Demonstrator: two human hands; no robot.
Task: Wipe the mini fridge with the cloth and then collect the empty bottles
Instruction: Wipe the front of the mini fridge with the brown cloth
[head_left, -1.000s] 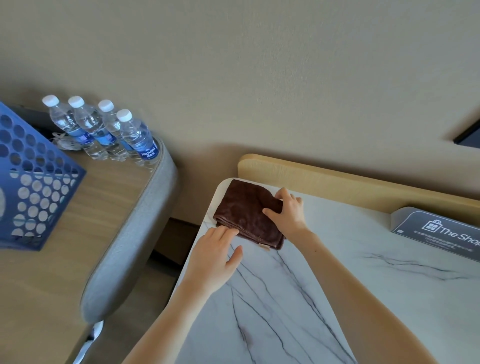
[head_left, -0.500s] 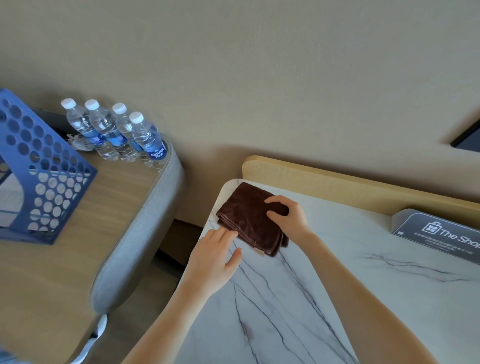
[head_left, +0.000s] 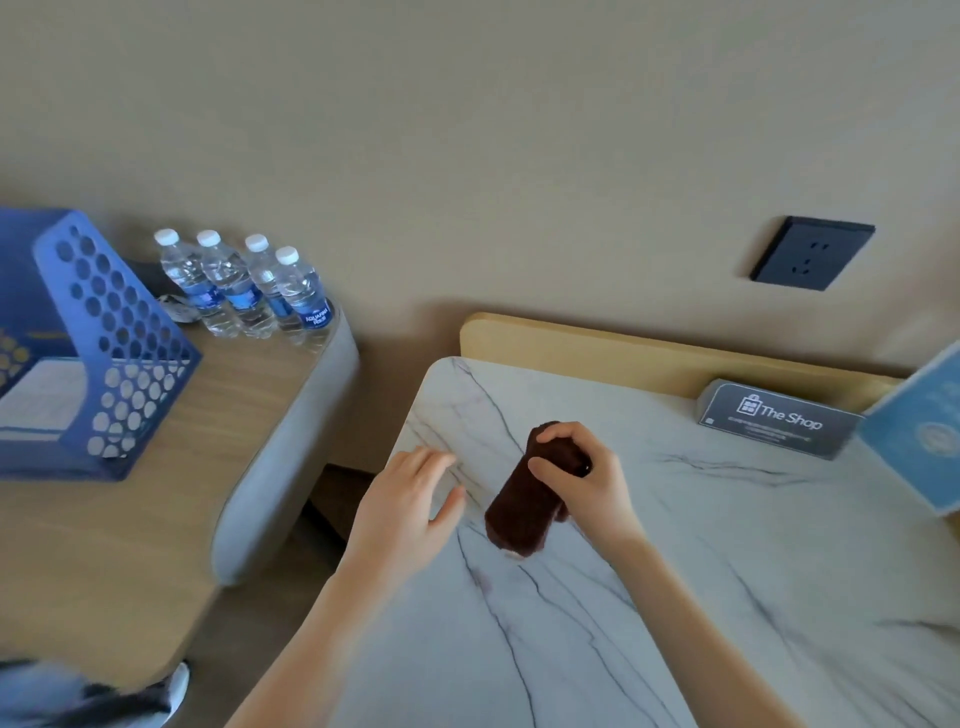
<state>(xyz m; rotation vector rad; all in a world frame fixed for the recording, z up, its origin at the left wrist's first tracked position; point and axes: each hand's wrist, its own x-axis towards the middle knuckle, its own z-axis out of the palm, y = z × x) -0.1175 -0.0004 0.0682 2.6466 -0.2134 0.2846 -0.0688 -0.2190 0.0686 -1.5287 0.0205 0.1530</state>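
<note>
Two bare hands reach over a white marble-patterned counter top with dark veins (head_left: 701, 597), which fills the lower centre and right of the frame. At centre, the right hand (head_left: 584, 486) curls its fingers and thumb tightly around a folded dark brown cloth (head_left: 522, 519) bunched into a thick roll. The cloth's lower end sticks out below the fist; whether it touches the counter cannot be told. Just left of the cloth and apart from it, the left hand (head_left: 408, 501) is loose, fingers gently spread and slightly bent, holding nothing. It sits low over the counter's left edge, contact unclear.

At upper left, four clear plastic water bottles with white caps and blue labels (head_left: 236, 291) stand upright in a tight row. They occupy the back corner of a wooden desk with a grey padded rim (head_left: 130, 545), beside a blue perforated plastic basket (head_left: 130, 364).
</note>
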